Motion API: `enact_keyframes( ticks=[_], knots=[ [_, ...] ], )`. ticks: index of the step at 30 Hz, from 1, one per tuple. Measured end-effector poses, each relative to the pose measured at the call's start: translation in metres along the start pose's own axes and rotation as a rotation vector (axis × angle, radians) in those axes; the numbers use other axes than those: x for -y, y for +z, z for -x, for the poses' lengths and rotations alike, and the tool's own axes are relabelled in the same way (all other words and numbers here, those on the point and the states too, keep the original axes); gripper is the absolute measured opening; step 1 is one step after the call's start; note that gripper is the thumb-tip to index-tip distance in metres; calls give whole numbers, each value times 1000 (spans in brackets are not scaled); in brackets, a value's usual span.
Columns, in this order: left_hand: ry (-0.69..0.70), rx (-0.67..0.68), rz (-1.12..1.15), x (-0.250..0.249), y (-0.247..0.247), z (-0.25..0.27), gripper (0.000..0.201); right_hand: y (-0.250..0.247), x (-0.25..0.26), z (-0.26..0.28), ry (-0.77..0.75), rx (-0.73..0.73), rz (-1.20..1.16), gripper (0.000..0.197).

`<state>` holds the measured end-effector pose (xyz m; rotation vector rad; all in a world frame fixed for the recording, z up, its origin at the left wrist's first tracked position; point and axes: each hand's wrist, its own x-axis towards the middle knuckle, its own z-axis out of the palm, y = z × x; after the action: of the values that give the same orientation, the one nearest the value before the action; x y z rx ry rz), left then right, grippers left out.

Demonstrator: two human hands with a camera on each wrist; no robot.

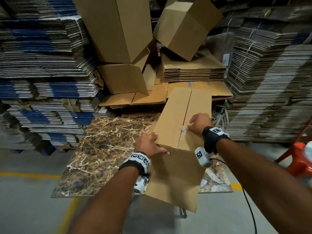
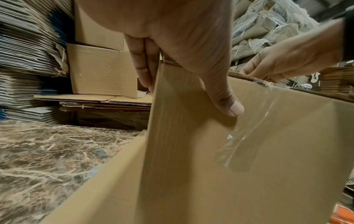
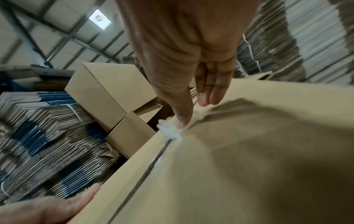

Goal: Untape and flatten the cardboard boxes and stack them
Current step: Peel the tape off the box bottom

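A long brown cardboard box (image 1: pixel 175 112) lies on the marble table (image 1: pixel 104 149), its top seam running away from me. My left hand (image 1: pixel 150 144) grips the box's near left corner, with the thumb on the near face (image 2: pixel 249 166) and the fingers down the left side. Clear tape (image 2: pixel 239 144) still sticks down that near face. My right hand (image 1: pixel 199 123) is on top at the seam and pinches a crumpled white wad of peeled tape (image 1: pixel 183 128). In the right wrist view the thumb presses on the tape wad (image 3: pixel 169 131) against the box top (image 3: pixel 249 166).
Behind the table, open brown boxes (image 1: pixel 118 31) lean over a stack of flattened boxes (image 1: pixel 194 71). Tall bundles of flat cardboard wall in the left (image 1: pixel 42 56) and the right (image 1: pixel 270 81). An orange chair (image 1: pixel 297 159) stands at my right.
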<state>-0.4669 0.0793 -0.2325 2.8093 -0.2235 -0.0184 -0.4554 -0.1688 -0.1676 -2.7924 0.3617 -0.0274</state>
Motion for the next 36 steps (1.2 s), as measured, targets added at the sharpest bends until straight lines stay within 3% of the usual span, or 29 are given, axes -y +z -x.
enact_keyframes(
  ticks=[4,8,11,17,21,25,28,32,36],
  knots=[
    [47,-7,-11,0,-5,4,97,18,16,18,-200,158,9,40],
    [85,-29,-9,0,-6,5,94,11,32,30,-306,285,226,34],
    [94,-51,-34,-1,-7,7,91,2,31,38,-332,298,233,39],
    [96,-48,-41,-1,-6,7,94,4,24,69,-312,104,-44,24],
    [113,-56,-37,-3,-7,11,91,14,-1,94,-175,110,-355,51],
    [114,-63,-22,-6,-6,13,86,20,-19,108,-166,-79,-316,24],
    [132,-87,-26,-16,-3,21,79,27,-33,117,-110,-168,-363,17],
    [186,-93,31,-29,7,32,72,40,-59,124,35,-260,-472,26],
    [294,-117,23,-36,12,37,62,50,-75,132,18,-288,-801,32]
  ],
)
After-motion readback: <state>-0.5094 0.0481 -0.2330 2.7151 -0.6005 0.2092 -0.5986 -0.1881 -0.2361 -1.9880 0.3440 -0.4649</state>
